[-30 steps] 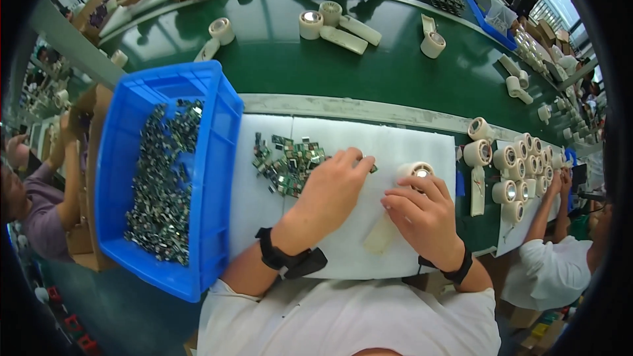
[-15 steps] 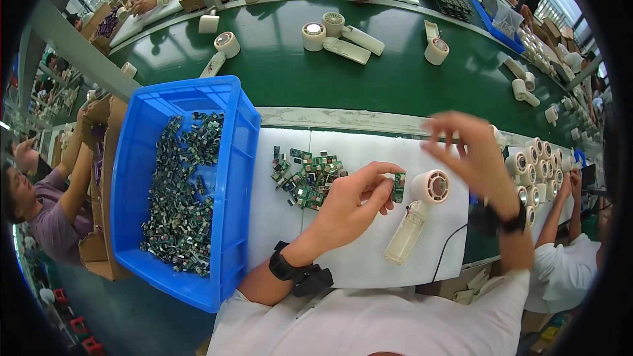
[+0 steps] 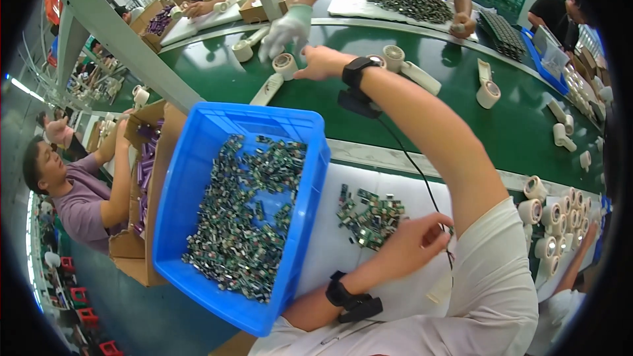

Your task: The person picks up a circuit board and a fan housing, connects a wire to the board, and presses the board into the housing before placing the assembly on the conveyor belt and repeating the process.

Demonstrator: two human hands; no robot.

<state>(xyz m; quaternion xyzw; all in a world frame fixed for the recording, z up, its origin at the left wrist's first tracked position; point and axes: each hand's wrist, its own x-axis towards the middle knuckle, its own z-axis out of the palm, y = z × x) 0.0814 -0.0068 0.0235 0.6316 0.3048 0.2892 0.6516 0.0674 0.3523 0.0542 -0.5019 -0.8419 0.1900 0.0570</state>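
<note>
My right hand [image 3: 323, 64] reaches out over the green conveyor belt, thumb and fingers apart. Just beyond its fingertips lies a white handheld fan housing [image 3: 285, 66] with a round head and an open handle [image 3: 267, 89]. Whether I touch it I cannot tell. A co-worker's white-gloved hand [image 3: 289, 31] is close by. My left hand [image 3: 417, 242] is pinched on a small green circuit board [image 3: 451, 230], mostly hidden by the fingers. Beside it a pile of circuit boards [image 3: 372, 217] lies on the white foam mat [image 3: 343, 260]. Another fan's handle [image 3: 438, 290] shows there, its head covered by my right arm.
A blue bin [image 3: 316, 171] full of circuit boards stands on my left, next to a cardboard box [image 3: 165, 151] with purple cylinders. Several fan housings [image 3: 488, 94] lie along the belt; rows of fans [image 3: 557, 221] stand at right. A black cable [image 3: 419, 168] hangs from my right wrist.
My right hand has gone from beside the fan on the mat to the far left over the belt. My left hand keeps its pinch on the circuit board. The view has swung left.
</note>
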